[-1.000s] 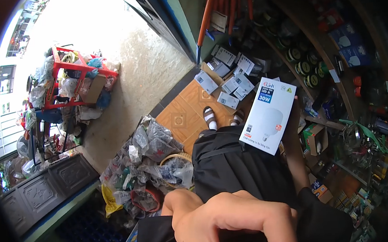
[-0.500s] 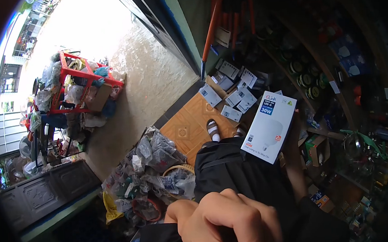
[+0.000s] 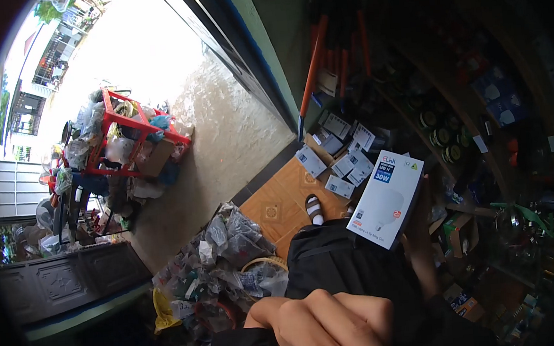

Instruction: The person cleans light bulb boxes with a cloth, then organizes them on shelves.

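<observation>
A white bulb box (image 3: 387, 199) marked 30W is upright above the right thigh, its printed front facing the camera. My right hand (image 3: 419, 243) is on the box's right side, mostly behind it, with its fingers in shadow. Close to the camera, my left hand (image 3: 329, 327) is bent at the knuckles with its fingers curled; whatever its palm may hold is hidden. Beyond the feet, several smaller white boxes (image 3: 346, 158) lie in and around an open carton on the floor.
Plastic-wrapped goods (image 3: 230, 240) and a wicker basket (image 3: 264, 262) are at the lower left. A red rack (image 3: 133, 122) full of bags stands outside the doorway. Dark shelves (image 3: 442, 97) line the right, and orange-handled tools (image 3: 314, 67) lean by the door frame.
The view has shifted, so the surroundings appear lower and farther right. My left hand has turned and moved lower in the frame, its fingers still curled. The bulb box remains at my right hand.
</observation>
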{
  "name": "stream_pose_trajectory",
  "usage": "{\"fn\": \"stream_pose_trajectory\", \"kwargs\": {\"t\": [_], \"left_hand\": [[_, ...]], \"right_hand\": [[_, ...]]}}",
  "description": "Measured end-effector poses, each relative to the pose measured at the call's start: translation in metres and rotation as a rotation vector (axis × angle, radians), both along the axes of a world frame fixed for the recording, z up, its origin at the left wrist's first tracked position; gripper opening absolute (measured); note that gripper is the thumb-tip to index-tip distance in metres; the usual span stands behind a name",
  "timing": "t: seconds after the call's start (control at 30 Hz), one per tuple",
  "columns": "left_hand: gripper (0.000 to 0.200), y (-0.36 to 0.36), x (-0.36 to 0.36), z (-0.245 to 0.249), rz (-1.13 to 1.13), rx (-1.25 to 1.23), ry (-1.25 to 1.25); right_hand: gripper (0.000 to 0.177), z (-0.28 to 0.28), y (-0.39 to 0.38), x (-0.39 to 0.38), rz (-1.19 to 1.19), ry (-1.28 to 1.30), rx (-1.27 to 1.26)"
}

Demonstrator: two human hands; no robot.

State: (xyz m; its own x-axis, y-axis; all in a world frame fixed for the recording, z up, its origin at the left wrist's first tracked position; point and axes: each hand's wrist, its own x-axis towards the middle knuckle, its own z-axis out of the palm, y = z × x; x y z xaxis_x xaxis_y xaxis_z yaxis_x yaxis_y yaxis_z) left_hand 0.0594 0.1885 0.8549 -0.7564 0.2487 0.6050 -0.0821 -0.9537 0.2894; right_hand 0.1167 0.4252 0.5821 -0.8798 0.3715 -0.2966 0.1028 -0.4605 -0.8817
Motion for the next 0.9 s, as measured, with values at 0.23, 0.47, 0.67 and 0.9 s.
{"fn": "stream_pose_trajectory", "kwargs": {"t": [0.23,0.47,0.67,0.9], "left_hand": [[0.015,0.000,0.010,0.003,-0.029,0.011,0.014],[0.016,-0.001,0.022,0.012,0.004,-0.008,-0.039],[0.020,-0.015,0.011,0.025,-0.101,-0.152,0.012],[0.031,0.001,0.023,0.026,0.033,0.050,0.002]], "right_hand": [[0.100,0.001,-0.006,0.008,0.076,0.191,0.745],[0.107,-0.027,0.008,0.026,0.034,0.136,0.968],[0.106,-0.022,0.021,0.026,-0.018,0.240,1.412],[0.096,-0.020,0.026,0.046,-0.043,0.043,1.096]]}}
